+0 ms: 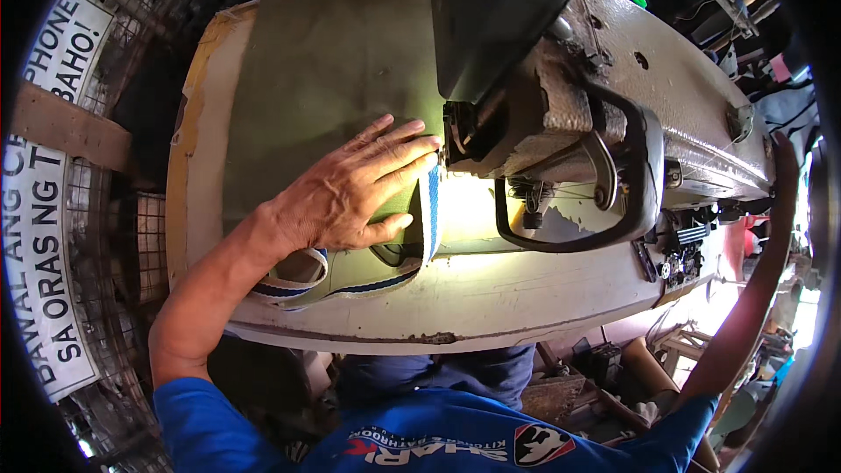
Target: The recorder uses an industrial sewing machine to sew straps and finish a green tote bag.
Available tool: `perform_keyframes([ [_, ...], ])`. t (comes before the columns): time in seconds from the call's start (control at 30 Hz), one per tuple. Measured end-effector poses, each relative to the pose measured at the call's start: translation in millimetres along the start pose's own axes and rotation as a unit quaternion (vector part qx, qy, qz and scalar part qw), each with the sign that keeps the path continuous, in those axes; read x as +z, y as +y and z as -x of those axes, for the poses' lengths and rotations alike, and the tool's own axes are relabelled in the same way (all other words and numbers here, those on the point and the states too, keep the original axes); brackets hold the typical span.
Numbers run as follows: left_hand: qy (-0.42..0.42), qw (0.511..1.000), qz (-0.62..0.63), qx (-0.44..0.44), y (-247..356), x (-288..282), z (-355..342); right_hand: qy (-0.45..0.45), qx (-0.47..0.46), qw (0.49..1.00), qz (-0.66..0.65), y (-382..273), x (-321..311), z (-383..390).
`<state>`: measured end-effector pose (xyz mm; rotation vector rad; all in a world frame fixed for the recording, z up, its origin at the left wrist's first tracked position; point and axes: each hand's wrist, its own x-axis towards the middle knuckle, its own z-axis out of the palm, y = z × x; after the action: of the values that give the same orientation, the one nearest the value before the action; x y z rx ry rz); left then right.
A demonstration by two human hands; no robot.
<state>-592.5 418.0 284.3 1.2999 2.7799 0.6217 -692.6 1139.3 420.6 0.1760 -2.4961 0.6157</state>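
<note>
One blue-and-white strap [433, 215] lies just left of the sewing machine [692, 79], near its needle end: the upper part runs up beneath the fingertips of the left hand [363, 184], then it drops toward the person, bends left, and curls in a loop near the forearm. That hand rests palm down, left of the machine, over a green sheet of material [333, 44]; its grip is open, the fingers stretched out toward the needle end with nothing clasped in them. Away at the machine's far right end I see the right hand [782, 158], small and dim from where it shows, and I can't tell whether its grip is closed on anything. A black frame [653, 166] shows at the machine's near side, and a black box-shaped cover [495, 17] sits above the needle end. Pale worktop [377, 320] spreads in front of the machine, brightly lit close to the needle end, and some dark metal parts [681, 254] lie just in front of the machine's right half.
</note>
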Motion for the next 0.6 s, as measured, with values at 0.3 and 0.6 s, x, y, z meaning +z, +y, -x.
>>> perform_keyframes([
  [0.3,-0.008,1.0,0.002,-0.003,-2,0,0,0.026,0.045,0.997,-0.052,-20,36,35],
  [0.6,0.075,0.996,-0.027,0.043,-1,-2,-1,0.137,0.083,0.986,-0.035,-21,55,85],
])
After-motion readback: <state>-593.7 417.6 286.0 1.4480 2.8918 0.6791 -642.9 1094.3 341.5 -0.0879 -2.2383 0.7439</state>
